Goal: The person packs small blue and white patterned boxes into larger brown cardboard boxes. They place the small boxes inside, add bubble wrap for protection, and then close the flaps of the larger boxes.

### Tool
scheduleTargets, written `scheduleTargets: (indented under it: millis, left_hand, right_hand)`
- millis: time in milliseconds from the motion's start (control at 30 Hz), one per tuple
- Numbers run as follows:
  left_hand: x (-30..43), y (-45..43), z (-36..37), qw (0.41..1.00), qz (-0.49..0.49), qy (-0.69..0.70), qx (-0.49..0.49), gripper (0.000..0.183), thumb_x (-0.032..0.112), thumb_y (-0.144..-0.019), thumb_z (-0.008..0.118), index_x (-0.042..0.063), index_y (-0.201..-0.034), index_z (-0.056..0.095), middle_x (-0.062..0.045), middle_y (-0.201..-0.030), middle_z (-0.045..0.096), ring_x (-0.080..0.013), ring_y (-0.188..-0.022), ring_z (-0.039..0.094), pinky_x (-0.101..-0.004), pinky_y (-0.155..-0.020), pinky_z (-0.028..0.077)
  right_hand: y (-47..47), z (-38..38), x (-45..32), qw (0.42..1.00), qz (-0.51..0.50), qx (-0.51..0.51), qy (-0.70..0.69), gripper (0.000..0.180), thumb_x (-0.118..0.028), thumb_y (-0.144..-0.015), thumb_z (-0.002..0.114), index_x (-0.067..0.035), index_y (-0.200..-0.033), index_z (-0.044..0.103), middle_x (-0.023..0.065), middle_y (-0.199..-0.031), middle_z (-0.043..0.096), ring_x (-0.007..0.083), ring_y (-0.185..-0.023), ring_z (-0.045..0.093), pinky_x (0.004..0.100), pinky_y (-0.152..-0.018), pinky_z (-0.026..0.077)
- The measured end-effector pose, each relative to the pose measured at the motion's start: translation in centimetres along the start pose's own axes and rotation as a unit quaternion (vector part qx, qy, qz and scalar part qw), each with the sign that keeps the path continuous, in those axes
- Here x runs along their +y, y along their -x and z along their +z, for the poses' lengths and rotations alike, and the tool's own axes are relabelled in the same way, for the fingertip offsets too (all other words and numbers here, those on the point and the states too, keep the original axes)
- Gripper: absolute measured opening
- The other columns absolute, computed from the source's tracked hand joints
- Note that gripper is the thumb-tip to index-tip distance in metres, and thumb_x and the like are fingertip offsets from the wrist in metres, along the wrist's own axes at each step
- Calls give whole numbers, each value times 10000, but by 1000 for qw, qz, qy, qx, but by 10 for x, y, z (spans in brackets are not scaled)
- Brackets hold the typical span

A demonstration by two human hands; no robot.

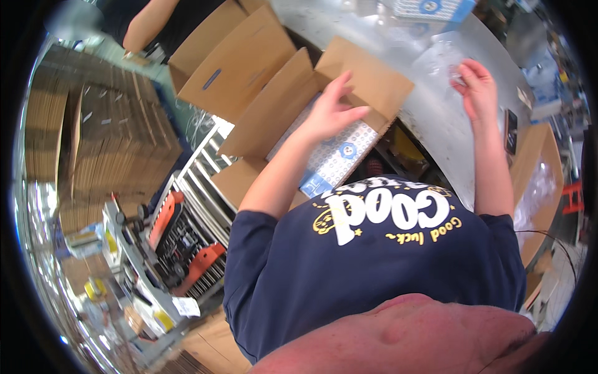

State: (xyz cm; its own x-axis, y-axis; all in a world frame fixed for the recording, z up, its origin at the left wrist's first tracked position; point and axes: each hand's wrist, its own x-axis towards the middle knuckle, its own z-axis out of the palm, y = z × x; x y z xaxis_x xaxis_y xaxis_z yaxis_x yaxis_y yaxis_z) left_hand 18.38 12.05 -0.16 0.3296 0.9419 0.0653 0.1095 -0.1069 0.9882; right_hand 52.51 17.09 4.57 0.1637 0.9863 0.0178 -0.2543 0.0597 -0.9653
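Note:
An open cardboard carton (292, 112) stands before me with its flaps spread out. Inside it lies a white and blue printed box (348, 150) with a repeated pattern. Above the carton is my left hand (334, 110), thumb and fingers apart, with nothing in it; it hides part of the printed box. To the right, over the metal table (448, 135), the thumb and fingers of my right hand (481, 91) pinch a piece of clear plastic (439, 58). The plastic is blurred, so its exact form is hard to make out.
More printed boxes (432, 8) lie at the table's far side. A phone (511, 132) rests near its right edge, beside a carton (532, 135) holding clear plastic. Leftward stand a roller conveyor (198, 159), a carton-sealing machine (140, 266) and stacked flat cardboard (112, 140). Another person's arm (149, 25) shows at top left.

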Motion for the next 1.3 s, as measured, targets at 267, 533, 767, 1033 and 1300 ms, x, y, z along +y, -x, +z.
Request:
scheduleTargets:
  millis: [267, 533, 767, 1033, 1300]
  left_hand:
    - [28, -31, 13, 990, -15, 136, 44, 451, 112, -864, 631, 7, -1271, 466, -88, -1101, 613, -179, -919, 624, -309, -801, 504]
    - [-3, -24, 7, 968, -129, 214, -22, 453, 148, -850, 650, 47, -1262, 492, -96, -1112, 610, -172, -877, 626, -305, -721, 522]
    - [46, -37, -18, 850, -231, -395, -260, 468, 167, -835, 678, 26, -1254, 526, -119, -1140, 601, -162, -1003, 596, -292, -825, 493]
    - [29, -132, 58, 989, -136, 46, -40, 344, 67, -876, 605, -17, -1199, 521, -78, -943, 639, -136, -763, 617, -268, -655, 518]
    - [-18, -124, 44, 975, -191, 68, 95, 114, 57, -809, 686, 25, -853, 586, -52, -765, 637, -101, -661, 594, -233, -581, 486]
  right_hand:
    - [14, 106, 41, 987, 115, -113, -15, 143, -42, -852, 623, -41, -994, 605, 59, -913, 649, 160, -831, 645, 300, -664, 555]
    - [-19, 68, 64, 975, 178, -126, -49, 135, -49, -853, 621, -53, -987, 601, 47, -902, 645, 150, -807, 648, 286, -646, 558]
    - [-59, 26, 79, 954, 234, -156, -104, 131, -38, -856, 610, -64, -985, 602, 42, -907, 638, 151, -818, 646, 290, -647, 563]
    - [-79, 8, 64, 937, 237, -255, -39, 149, -44, -846, 620, -43, -994, 624, 42, -908, 644, 137, -831, 643, 264, -662, 536]
    - [-101, -107, 60, 949, 236, -206, -26, 158, -126, -860, 594, -49, -997, 614, -10, -772, 572, 60, -671, 525, 224, -581, 449]
